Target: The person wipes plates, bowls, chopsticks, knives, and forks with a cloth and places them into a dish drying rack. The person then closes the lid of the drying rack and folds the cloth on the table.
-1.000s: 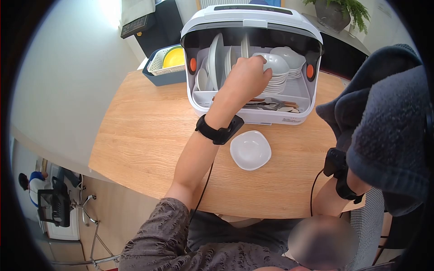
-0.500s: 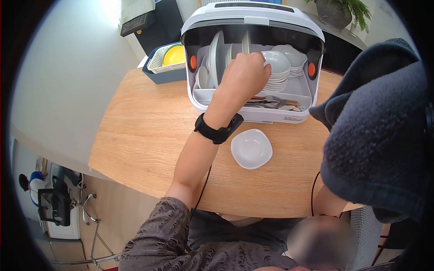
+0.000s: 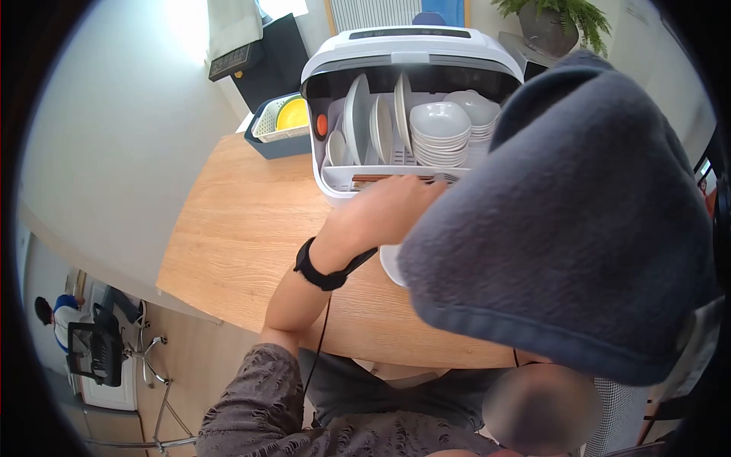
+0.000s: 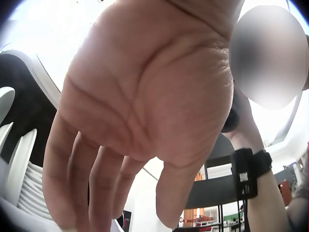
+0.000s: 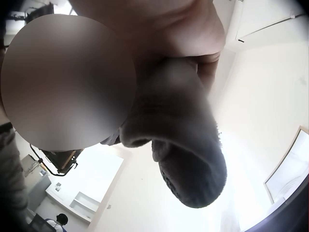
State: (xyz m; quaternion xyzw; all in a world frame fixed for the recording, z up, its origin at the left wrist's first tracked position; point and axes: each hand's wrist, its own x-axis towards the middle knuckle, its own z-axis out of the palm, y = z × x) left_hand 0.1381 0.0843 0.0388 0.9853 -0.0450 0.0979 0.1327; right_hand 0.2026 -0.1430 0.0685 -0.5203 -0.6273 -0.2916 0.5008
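My left hand point(image 3: 388, 209) is over the front edge of a white dish cabinet point(image 3: 335, 181), fingers loosely extended and nothing in the palm, as the left wrist view shows. My right hand point(image 5: 193, 29) grips a grey-blue towel point(image 3: 556, 221), which hangs in thick folds in the right wrist view. In the head view the towel hides that hand, the cabinet's right side and most of a white bowl point(image 3: 391, 263) on the table. Inside the cabinet stand upright plates point(image 3: 356, 122) and a stack of white bowls point(image 3: 440, 137). Chopsticks point(image 3: 369, 178) lie in its front tray.
The wooden table point(image 3: 228, 221) carries the cabinet. At its back left, a blue bin point(image 3: 278, 147) holds a white basket and a yellow item. A potted fern point(image 3: 548, 30) stands behind on the right. Black cables run from the wrists. Another person point(image 3: 68, 316) sits in the background.
My left hand has come out from among the dishes towards me, holding nothing. The towel in my right hand has swung left across the table, covering the bowl and the cabinet's right side.
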